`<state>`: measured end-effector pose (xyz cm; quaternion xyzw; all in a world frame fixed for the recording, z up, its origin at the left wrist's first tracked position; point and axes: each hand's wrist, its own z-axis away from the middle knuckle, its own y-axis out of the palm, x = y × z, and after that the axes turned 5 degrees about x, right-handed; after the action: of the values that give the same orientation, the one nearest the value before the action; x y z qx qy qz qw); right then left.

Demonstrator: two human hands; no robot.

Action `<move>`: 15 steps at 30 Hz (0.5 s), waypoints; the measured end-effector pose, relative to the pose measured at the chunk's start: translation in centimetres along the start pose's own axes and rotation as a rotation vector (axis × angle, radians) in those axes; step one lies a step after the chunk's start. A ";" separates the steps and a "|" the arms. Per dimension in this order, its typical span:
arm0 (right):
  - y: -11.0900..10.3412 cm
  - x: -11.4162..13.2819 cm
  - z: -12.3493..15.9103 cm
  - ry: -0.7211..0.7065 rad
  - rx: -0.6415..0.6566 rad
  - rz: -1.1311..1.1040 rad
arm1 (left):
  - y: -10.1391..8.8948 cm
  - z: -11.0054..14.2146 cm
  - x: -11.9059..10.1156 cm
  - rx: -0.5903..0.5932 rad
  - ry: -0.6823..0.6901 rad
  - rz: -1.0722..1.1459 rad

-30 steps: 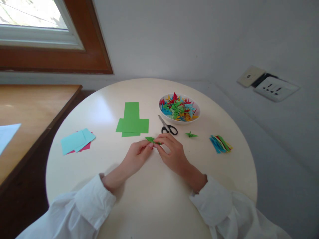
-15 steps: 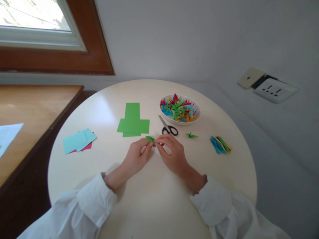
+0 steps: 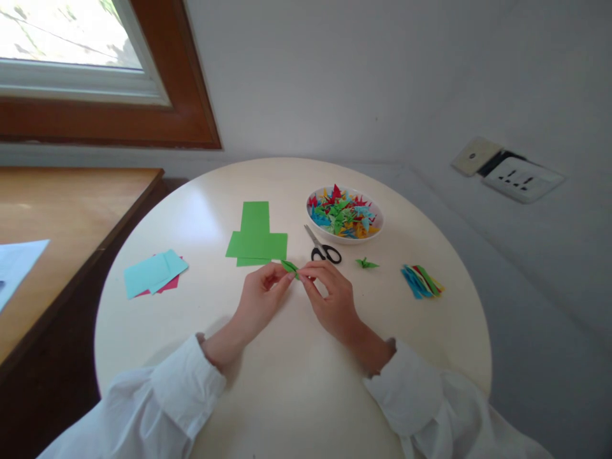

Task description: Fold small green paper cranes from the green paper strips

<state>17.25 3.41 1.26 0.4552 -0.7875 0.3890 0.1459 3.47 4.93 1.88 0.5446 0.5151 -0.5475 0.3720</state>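
A small folded piece of green paper (image 3: 289, 267) is held between my two hands over the middle of the round table. My left hand (image 3: 265, 294) is closed, pinching its left side between thumb and fingers. From the right, my right hand (image 3: 332, 299) grips the other end with its fingertips, which hide part of the fold. Just beyond the hands lie green paper sheets (image 3: 255, 239), overlapping in a cross shape. Black-handled scissors (image 3: 326, 252) rest behind my right hand, blades pointing away. A finished green paper crane (image 3: 366, 263) sits to their right.
A white bowl (image 3: 344, 240) full of colourful paper cranes stands at the back. Light blue and red sheets (image 3: 155, 273) lie at left, coloured paper strips (image 3: 421, 282) at right. The round white table (image 3: 296, 395) stands near a wall and a wooden surface (image 3: 62, 210).
The view has tilted slightly, so the scene sits a little lower. My left fingers have shifted slightly on the green paper; both hands still hold it.
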 end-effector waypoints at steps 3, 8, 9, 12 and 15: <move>0.1 0.0 0.0 0.032 -0.002 -0.039 | 0.1 0.0 -0.1 -0.027 -0.032 0.114; 0.4 0.0 0.0 0.113 0.014 -0.137 | 0.1 0.1 0.1 -0.060 -0.056 0.161; 0.4 0.0 0.0 0.133 0.013 -0.168 | 0.1 0.1 0.1 -0.063 -0.056 0.166; 0.6 -0.1 0.1 0.197 0.009 -0.258 | 0.1 0.1 0.0 -0.069 -0.042 0.176; 0.9 -0.2 0.2 0.264 0.013 -0.338 | 0.1 0.1 0.0 -0.083 -0.024 0.189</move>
<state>16.63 3.60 0.56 0.5269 -0.6714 0.4204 0.3080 3.54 4.85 1.85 0.5685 0.4791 -0.4945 0.4503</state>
